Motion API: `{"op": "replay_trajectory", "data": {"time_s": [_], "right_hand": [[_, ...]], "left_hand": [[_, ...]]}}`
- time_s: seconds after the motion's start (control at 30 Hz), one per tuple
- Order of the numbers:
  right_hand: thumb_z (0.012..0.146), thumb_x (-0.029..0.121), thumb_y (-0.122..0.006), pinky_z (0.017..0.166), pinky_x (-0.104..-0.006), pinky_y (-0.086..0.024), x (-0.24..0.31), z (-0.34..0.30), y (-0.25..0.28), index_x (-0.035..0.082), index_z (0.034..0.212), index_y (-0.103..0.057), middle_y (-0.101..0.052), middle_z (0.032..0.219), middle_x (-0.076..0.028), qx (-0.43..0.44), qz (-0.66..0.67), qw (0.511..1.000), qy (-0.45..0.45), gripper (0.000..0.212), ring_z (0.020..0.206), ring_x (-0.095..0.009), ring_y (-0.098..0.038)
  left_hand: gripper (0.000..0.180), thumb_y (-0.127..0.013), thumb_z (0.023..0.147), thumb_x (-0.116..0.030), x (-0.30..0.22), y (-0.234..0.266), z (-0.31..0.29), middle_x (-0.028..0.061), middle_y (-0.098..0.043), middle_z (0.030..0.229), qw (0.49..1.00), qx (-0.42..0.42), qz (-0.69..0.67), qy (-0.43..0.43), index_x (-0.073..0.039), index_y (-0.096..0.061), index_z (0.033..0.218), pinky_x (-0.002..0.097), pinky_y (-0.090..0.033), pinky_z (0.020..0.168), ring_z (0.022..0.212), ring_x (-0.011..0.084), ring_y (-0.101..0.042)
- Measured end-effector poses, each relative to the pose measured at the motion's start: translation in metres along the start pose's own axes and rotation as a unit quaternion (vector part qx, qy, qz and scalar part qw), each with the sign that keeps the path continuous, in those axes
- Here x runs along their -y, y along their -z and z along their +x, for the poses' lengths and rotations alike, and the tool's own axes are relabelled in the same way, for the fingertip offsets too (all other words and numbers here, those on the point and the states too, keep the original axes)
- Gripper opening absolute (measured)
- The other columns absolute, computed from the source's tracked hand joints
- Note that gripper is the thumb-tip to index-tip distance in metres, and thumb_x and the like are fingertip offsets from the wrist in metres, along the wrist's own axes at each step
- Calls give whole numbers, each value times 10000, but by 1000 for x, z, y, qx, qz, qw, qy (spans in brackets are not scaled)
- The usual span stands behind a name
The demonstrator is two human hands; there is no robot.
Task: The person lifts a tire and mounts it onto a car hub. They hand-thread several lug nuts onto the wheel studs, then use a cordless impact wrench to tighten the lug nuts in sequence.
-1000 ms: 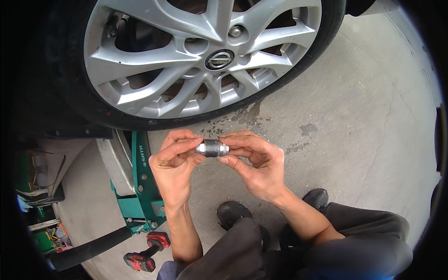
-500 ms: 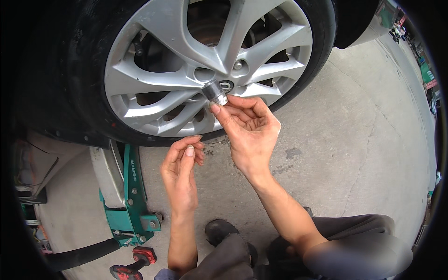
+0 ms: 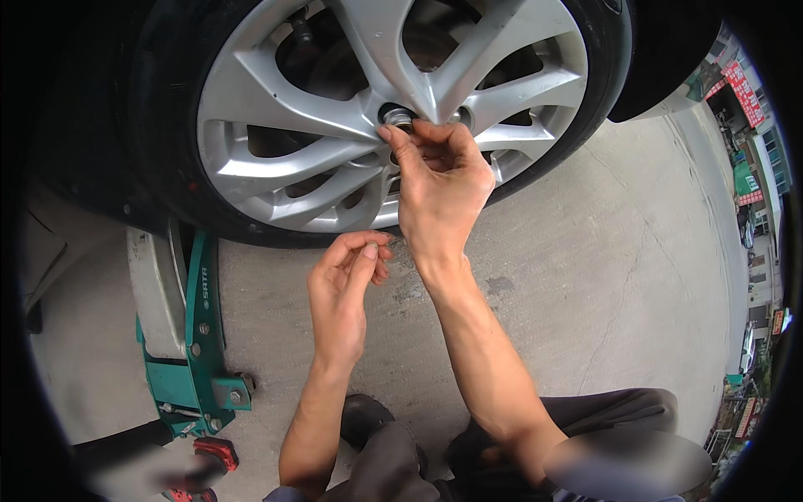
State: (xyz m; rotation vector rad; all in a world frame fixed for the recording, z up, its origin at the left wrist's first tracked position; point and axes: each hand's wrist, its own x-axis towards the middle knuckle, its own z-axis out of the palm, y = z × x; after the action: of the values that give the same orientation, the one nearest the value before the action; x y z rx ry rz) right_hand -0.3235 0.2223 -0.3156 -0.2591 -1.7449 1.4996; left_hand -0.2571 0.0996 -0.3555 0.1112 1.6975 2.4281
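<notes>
A silver multi-spoke wheel [image 3: 293, 113] with a black tire [image 3: 171, 159] fills the upper part of the head view. Thumb and fingertips of my right hand [image 3: 443, 180] pinch a metal socket [image 3: 401, 120] by its outer end. The socket sits in a round lug recess near the hub; its inner part is hidden. Lower and to the left, my left hand [image 3: 339, 289] hangs in front of the tire's bottom edge, fingers curled and thumb against the forefinger. Whatever lies within that curl, if anything, cannot be made out.
A green floor jack [image 3: 201, 335] with a black handle [image 3: 125, 443] stands left of my left forearm. A red and black power tool [image 3: 216, 453] lies at its near end. My dark shoe [image 3: 364, 418] and bent knees are below. Buildings line the far right.
My right hand has moved up and forward, bringing the socket from in front of the wheel into the lug recess. The left hand keeps its curl. The whole view has shifted a little.
</notes>
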Motion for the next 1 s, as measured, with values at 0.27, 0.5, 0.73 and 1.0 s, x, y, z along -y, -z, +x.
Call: {"op": "replay_trajectory", "data": {"time_s": [0.27,0.5,0.73,1.0], "right_hand": [[857,139,-848,484,-225,-394,-4,5,-1,-53,800,-689,-609,561,-23,-24,-87,994,54,255,500,-58,-491],[897,189,-811,467,-278,-377,6,12,3,-68,773,-697,-582,537,-50,22,-140,990,17,308,485,-90,-468],[980,240,-714,489,-296,-412,22,21,12,-89,755,-721,-622,540,-87,96,-184,977,-38,398,501,-104,-528],[1016,252,-646,506,-285,-408,28,28,19,-69,798,-759,-672,591,-77,160,-175,969,-74,405,527,-87,-537]], "left_hand": [[177,-581,1042,-100,0,-8,16,43,-681,922,999,45,-19,-1,35,-681,1097,237,-463,757,833,72,-588],[149,-633,1002,-64,-9,-20,48,9,-665,856,990,-23,62,-124,20,-684,1113,208,-411,628,691,41,-527],[390,-806,823,-3,-20,-30,86,29,-648,819,858,-102,334,-378,-58,-726,1201,262,-405,492,589,96,-532],[264,-793,839,-85,-13,-28,101,42,-685,821,813,-120,337,-460,-89,-779,1103,312,-538,550,624,211,-685]]}}
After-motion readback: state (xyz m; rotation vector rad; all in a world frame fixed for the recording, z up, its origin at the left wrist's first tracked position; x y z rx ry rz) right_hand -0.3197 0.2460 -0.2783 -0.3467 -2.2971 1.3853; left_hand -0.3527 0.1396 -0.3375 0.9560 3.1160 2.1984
